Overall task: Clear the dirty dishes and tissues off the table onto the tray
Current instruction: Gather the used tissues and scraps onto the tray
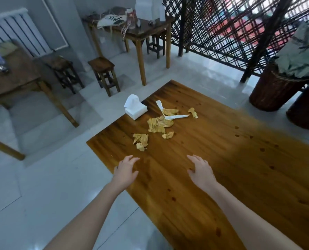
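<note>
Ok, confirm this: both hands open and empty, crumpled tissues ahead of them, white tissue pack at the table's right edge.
One point is wrong: the head view shows the white tissue pack at the table's left edge, not the right. The rest holds.

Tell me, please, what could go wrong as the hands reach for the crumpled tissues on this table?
1. The crumpled tissues lie in several separate scraps, so the open left hand and right hand may miss some, such as the far scrap.
2. The tissue pack sits at the table edge; a sweep might knock it off.
3. No tray is in view, so carried scraps could drop.
</note>
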`<state>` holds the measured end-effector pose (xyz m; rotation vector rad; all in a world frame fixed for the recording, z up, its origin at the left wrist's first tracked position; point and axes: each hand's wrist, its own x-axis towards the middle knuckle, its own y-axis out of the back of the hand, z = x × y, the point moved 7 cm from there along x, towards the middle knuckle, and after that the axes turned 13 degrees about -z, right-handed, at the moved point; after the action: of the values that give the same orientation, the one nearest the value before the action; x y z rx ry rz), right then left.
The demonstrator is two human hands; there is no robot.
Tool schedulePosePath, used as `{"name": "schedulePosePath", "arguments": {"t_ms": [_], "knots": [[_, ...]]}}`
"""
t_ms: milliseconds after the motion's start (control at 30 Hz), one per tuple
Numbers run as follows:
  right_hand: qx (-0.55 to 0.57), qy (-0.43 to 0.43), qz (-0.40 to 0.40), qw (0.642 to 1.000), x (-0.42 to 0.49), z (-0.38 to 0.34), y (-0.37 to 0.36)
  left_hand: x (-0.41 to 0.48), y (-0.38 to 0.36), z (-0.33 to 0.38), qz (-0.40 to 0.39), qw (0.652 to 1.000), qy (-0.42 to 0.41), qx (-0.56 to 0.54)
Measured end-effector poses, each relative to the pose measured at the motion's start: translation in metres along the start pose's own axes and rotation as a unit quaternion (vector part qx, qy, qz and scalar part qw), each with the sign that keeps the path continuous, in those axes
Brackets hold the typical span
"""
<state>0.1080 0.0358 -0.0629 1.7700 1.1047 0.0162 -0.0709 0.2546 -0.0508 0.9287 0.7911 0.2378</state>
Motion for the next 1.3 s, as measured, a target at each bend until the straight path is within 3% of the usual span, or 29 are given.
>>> {"name": "schedulePosePath", "arguments": {"t_ms": [200, 400, 667, 800, 1033, 1300], "knots": [[0.009, -0.048, -0.005, 0.999, 0.03, 0.002, 0.007, 0.049, 0.017, -0.005, -0.026, 0.999, -0.023, 0.005], [0.029, -0.12, 0.044, 0.991, 0.065, -0.009, 0.008, 0.123, 0.031, -0.006, -0.092, 0.992, -0.084, 0.029], [0.11, -0.227, 0.084, 0.964, 0.1, -0.032, -0.002, 0.191, 0.03, 0.007, -0.153, 0.965, -0.18, 0.117], [0.122, -0.254, 0.083, 0.956, 0.106, -0.05, -0.013, 0.198, 0.028, 0.011, -0.177, 0.949, -0.239, 0.102], [0.14, -0.255, 0.095, 0.952, 0.121, -0.063, -0.013, 0.198, 0.026, 0.024, -0.217, 0.924, -0.301, 0.091], [0.147, -0.232, 0.09, 0.957, 0.162, -0.069, -0.001, 0.219, 0.069, 0.03, -0.166, 0.939, -0.296, 0.048]]}}
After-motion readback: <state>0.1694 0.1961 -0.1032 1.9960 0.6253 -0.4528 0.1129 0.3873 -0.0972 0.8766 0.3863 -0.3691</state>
